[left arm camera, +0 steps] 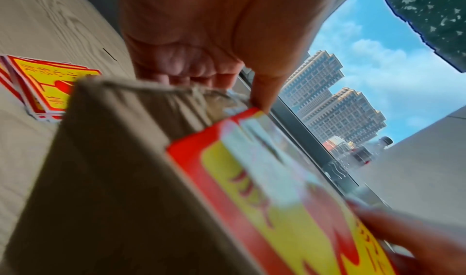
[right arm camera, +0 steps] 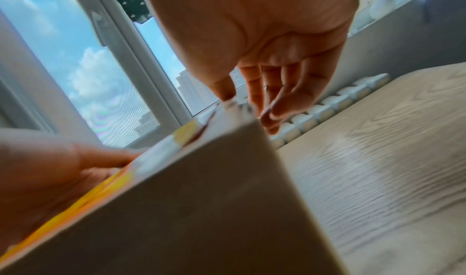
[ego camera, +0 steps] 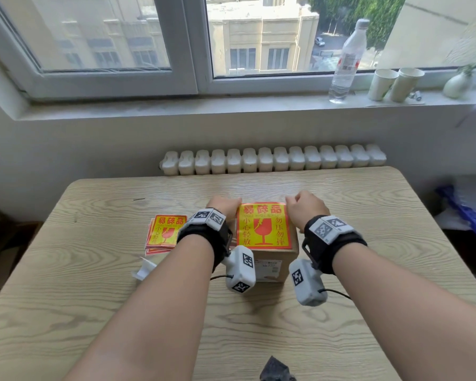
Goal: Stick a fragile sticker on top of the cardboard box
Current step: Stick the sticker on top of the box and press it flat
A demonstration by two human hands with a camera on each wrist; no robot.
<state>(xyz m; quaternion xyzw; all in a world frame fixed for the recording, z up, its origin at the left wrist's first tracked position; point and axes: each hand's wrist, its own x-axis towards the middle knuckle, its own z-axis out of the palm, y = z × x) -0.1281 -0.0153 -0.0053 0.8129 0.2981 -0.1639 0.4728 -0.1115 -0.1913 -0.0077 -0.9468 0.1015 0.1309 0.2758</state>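
Cardboard box (ego camera: 270, 259): set near the middle of the wooden surface (ego camera: 368, 215).
Fragile sticker (ego camera: 263, 225): laid on the box top, its far edge reaching the box's far edge.
Left hand (ego camera: 224, 204): far left corner of the sticker is pinched by curled fingers (left arm camera: 262, 91).
Right hand (ego camera: 307, 209): far right corner is pinched.
Sticker stack (ego camera: 164, 233): lying left of the box, just beside it.
Open room: bare surface is seen right of the box.

An upper-floor room, likely an office, is showing a pale wood-grain table (ego camera: 341, 243), white ribbed radiator (ego camera: 272, 160) and white-framed window (ego camera: 201, 50) overlooking buildings.
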